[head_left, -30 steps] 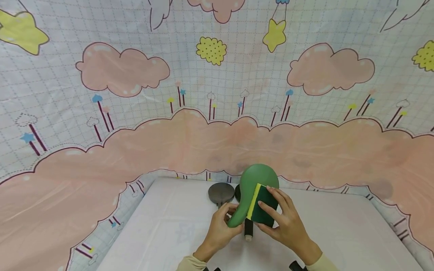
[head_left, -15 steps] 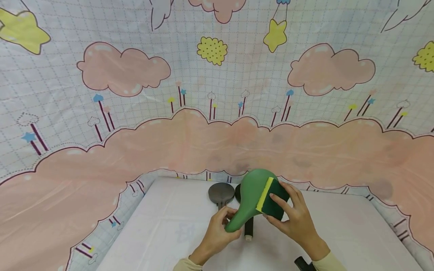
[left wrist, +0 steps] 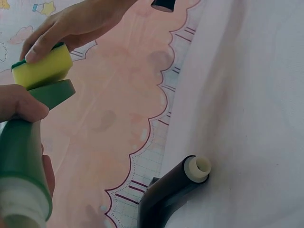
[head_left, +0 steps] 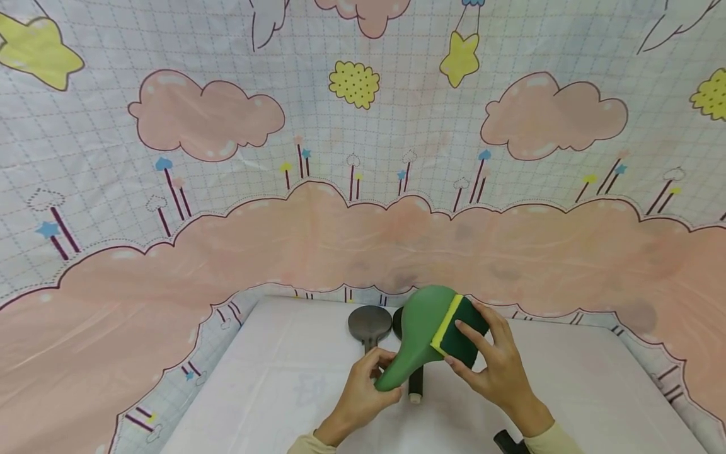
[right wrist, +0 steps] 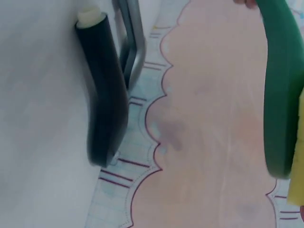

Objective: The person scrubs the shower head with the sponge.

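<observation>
Head view: above the table (head_left: 266,384), the left hand (head_left: 363,388) curls its fingers round the handle (head_left: 396,372) of a green shower head (head_left: 422,325), seemingly steadying it against the scouring sponge (head_left: 465,331) the right hand (head_left: 501,369) pinches, yellow side touching.

The light in here is soft and even, with a faint gloss along the printed cloth (head_left: 363,246). The left wrist view runs dimmer; there the near end of the green handle (left wrist: 21,154) blurs, and a soft shadow bands the table (left wrist: 266,118). The right wrist view looks hazy, the black handle (right wrist: 105,85) soft-edged.
</observation>
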The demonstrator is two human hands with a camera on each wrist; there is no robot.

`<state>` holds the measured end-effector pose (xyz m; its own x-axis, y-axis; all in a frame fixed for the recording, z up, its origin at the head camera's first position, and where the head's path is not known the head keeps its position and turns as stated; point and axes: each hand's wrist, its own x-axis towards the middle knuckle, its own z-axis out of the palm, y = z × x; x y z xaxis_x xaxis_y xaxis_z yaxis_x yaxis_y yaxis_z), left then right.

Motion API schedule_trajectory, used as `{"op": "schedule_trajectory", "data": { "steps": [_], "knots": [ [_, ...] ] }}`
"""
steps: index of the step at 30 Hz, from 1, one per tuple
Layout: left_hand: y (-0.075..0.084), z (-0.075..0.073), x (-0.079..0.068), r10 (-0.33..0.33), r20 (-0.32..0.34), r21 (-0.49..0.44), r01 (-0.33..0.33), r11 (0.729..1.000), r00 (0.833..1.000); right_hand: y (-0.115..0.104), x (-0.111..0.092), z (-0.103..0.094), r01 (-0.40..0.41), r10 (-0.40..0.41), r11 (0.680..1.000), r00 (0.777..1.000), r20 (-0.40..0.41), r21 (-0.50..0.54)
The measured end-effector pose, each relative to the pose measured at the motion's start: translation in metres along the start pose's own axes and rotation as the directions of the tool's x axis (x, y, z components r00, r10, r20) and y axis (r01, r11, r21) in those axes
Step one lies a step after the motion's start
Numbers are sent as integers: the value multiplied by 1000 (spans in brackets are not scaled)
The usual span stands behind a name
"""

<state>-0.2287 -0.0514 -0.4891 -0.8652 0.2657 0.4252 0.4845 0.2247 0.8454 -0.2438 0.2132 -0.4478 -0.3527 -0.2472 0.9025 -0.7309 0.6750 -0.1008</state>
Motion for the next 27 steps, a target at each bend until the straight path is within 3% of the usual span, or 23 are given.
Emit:
{"op": "schedule_trajectory", "data": {
  "steps": [7, 17, 27],
  "knots": [
    [3, 0, 3, -20, -22, -41, 19, 999, 1000, -15, -1, 5, 34, -34, 999, 999, 30, 3],
    [4, -4, 0, -39, -34, -46, 37, 998, 999, -19, -1, 7, 104, -104, 994, 994, -14, -27],
    [-1, -11, -3, -55, -1, -15, 55, 998, 998, -4, 4, 2, 37, -39, 998, 999, -34, -51]
  ]
}}
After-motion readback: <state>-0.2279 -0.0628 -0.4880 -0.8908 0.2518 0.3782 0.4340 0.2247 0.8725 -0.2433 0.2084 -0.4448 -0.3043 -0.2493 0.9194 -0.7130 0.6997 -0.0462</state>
